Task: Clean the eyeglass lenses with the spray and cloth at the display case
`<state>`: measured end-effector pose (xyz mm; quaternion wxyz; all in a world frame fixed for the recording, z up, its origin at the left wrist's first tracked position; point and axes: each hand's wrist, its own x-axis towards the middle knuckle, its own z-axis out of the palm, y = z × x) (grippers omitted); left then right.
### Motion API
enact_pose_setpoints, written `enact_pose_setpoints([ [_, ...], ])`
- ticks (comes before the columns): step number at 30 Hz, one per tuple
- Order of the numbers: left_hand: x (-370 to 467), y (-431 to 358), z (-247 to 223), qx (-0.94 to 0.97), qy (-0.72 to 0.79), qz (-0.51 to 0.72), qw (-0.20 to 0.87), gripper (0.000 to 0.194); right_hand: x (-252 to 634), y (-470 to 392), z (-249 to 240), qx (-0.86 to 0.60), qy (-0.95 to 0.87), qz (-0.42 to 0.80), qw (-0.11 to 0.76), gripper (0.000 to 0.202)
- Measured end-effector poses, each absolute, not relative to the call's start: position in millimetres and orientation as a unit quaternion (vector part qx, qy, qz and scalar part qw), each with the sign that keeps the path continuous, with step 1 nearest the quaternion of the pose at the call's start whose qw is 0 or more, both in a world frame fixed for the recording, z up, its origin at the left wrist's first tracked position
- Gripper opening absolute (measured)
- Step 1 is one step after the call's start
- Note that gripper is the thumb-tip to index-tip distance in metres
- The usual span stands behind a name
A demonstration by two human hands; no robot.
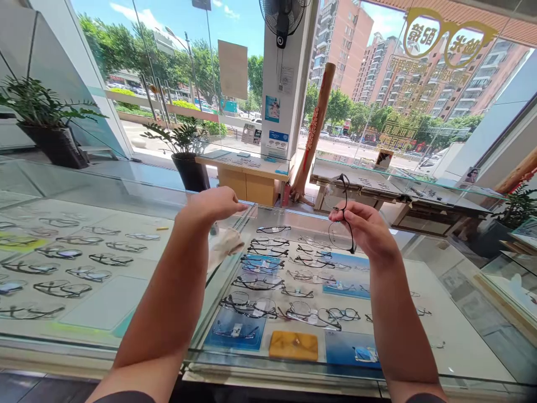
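My right hand [364, 224] pinches a pair of dark thin-rimmed glasses [344, 212] by the middle, and the frame hangs upright on its side above the glass display case [453, 291]. To the left, my left hand [213, 204] is raised over the case's far edge, its fingers bent down and mostly hidden behind the back of the hand. Just under it a pale crumpled cloth [226, 243] lies on the glass; whether the fingers touch it I cannot tell. Rows of glasses [258, 282] and a yellow case [293, 345] show beneath the glass.
Another glass case [138, 302] with several glasses adjoins on the left. Beyond the cases are a potted plant [191, 168], a low wooden cabinet [255, 187], a leaning wooden post [314, 129], a fan [283, 19] on a pillar, and large windows.
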<state>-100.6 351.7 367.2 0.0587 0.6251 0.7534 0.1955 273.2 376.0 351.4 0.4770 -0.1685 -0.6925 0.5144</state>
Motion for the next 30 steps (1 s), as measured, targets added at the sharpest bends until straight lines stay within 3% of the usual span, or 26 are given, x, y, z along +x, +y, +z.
enact_pose_setpoints([
  [6, -14, 280, 379, 0.727, 0.637, 0.240, -0.094, 0.039, 280, 375, 355, -0.179, -0.703, 0.505, 0.468, 0.015],
  [9, 2, 279, 378, 0.775, 0.529, 0.324, -0.123, 0.022, 282, 369, 360, -0.172, -0.725, 0.500, 0.442, 0.014],
  [10, 3, 283, 378, 0.794, 0.474, 0.359, -0.130, 0.028, 283, 367, 362, -0.170, -0.730, 0.499, 0.435, 0.015],
  [13, 7, 302, 378, 0.828, 0.317, 0.438, -0.147, 0.075, 285, 364, 365, -0.170, -0.735, 0.502, 0.424, 0.017],
  [16, 13, 316, 375, 0.826, 0.255, 0.473, -0.167, 0.091, 287, 366, 363, -0.167, -0.740, 0.521, 0.391, 0.017],
  [22, 24, 332, 361, 0.830, 0.220, 0.475, -0.192, 0.069, 290, 379, 357, -0.136, -0.750, 0.557, 0.331, 0.020],
  [30, 26, 338, 357, 0.828, 0.223, 0.470, -0.210, 0.064, 294, 384, 356, -0.123, -0.767, 0.555, 0.297, 0.022],
])
